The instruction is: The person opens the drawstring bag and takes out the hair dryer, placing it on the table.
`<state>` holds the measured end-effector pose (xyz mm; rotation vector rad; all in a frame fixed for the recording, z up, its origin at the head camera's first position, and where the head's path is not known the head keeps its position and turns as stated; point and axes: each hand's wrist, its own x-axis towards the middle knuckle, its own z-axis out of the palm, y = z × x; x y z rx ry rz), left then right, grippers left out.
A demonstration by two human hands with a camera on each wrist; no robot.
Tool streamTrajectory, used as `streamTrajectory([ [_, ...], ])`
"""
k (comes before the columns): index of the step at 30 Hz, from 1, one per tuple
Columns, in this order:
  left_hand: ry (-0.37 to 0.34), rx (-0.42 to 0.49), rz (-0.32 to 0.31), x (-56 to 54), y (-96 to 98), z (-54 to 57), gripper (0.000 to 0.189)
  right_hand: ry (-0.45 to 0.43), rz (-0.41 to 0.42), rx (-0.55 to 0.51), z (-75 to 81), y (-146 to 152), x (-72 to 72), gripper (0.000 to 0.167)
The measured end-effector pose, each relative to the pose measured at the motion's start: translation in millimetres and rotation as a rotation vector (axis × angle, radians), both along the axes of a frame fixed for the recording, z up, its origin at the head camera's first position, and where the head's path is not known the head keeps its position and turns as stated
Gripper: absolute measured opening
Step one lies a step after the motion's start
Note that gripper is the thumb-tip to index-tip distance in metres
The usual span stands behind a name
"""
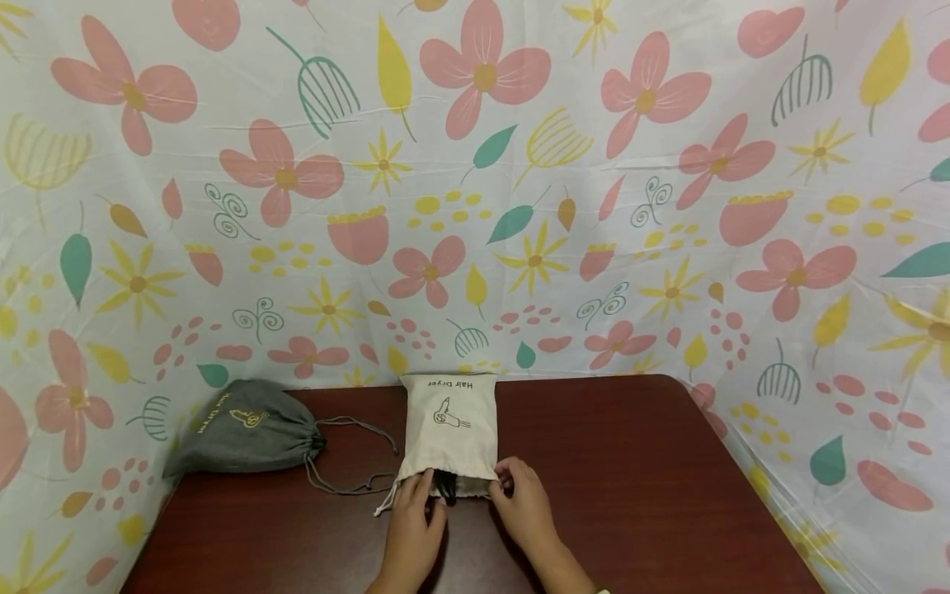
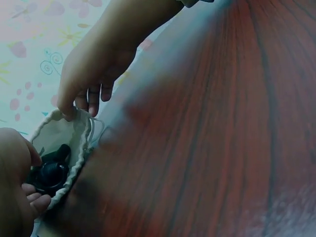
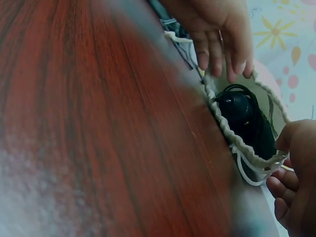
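Note:
A cream drawstring bag printed "Hair Dryer" lies on the table, its mouth toward me and held wide. My right hand pinches the right side of the rim, thumb inside and fingers outside in the right wrist view. At the left side of the mouth is my left hand, fingers fairly straight at the rim and thumb apart from them. Inside the bag sits a black object with a rounded ribbed part and a looped black cord; the cloth hides the rest.
A grey drawstring bag, also printed and bulging, lies at the left with its cords trailing toward the cream bag. Flower-printed cloth hangs behind the dark red wooden table and at both sides.

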<state>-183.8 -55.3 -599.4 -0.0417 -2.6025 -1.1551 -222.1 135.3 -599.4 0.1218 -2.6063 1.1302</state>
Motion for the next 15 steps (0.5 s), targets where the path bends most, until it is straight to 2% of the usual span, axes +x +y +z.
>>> streamTrajectory([
  [4, 0.024, -0.024, 0.018, -1.4, 2.8, -2.1, 0.055, 0.000, 0.003, 0.010, -0.2, -1, 1.2, 0.017],
  [9, 0.007, -0.028, 0.028, -5.5, 5.4, -4.8, 0.056, -0.012, 0.015, -0.003, 0.5, -1, 2.5, 0.017],
  [15, 0.004, 0.009, 0.060, -12.7, 6.5, -3.4, 0.053, -0.013, 0.037, -0.011, 1.6, -4, 4.1, 0.018],
])
